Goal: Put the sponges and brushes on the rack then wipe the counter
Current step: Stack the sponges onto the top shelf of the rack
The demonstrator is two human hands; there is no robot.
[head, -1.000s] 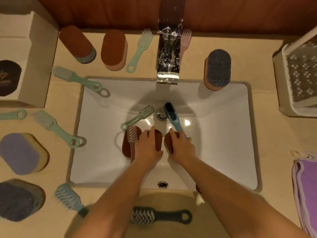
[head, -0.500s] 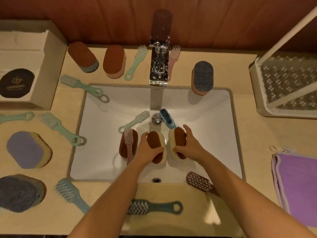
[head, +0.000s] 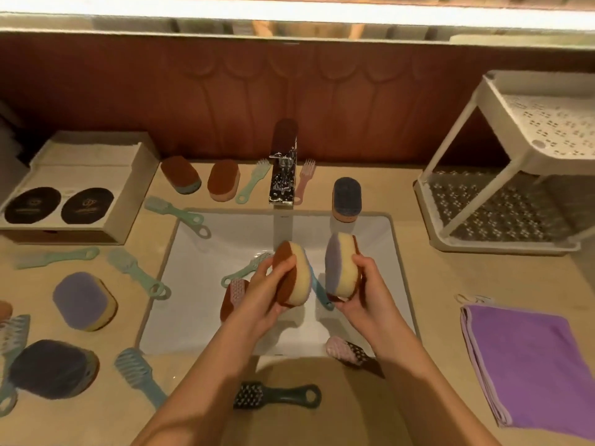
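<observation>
While both hands hover above the white sink [head: 206, 304], each grips one oval sponge clear of the basin: the left hand [head: 260, 297] has its fingers curled around a brown-faced sponge [head: 291, 276] with a pale yellow body, thumb pressed on the brown face, and the right hand [head: 363, 294] pinches a lilac-faced sponge [head: 341, 267] between thumb and fingers along its right edge. The two sponges stand on edge, close together but apart, at the centre of the view. Under them in the basin lie a mint brush [head: 246, 270], a pink brush [head: 236, 291] resting on another brown sponge [head: 227, 305], and a blue brush [head: 320, 292] partly hidden between the held sponges. The two-tier rack [head: 502, 175] stands on the counter [head: 434, 284] at two o'clock, well apart from the hands. A folded purple cloth [head: 531, 362] lies at four o'clock. Beside the chrome tap [head: 283, 178] at twelve o'clock sit two brown sponges [head: 180, 173], a green brush and a pink brush, with a grey-topped sponge [head: 346, 199] just to its right. At nine o'clock lie several mint brushes, a lilac sponge [head: 83, 300] and a dark sponge [head: 53, 368]; a dark-handled brush [head: 277, 395] lies at six o'clock and another brush [head: 349, 350] rests on the sink's near rim.
</observation>
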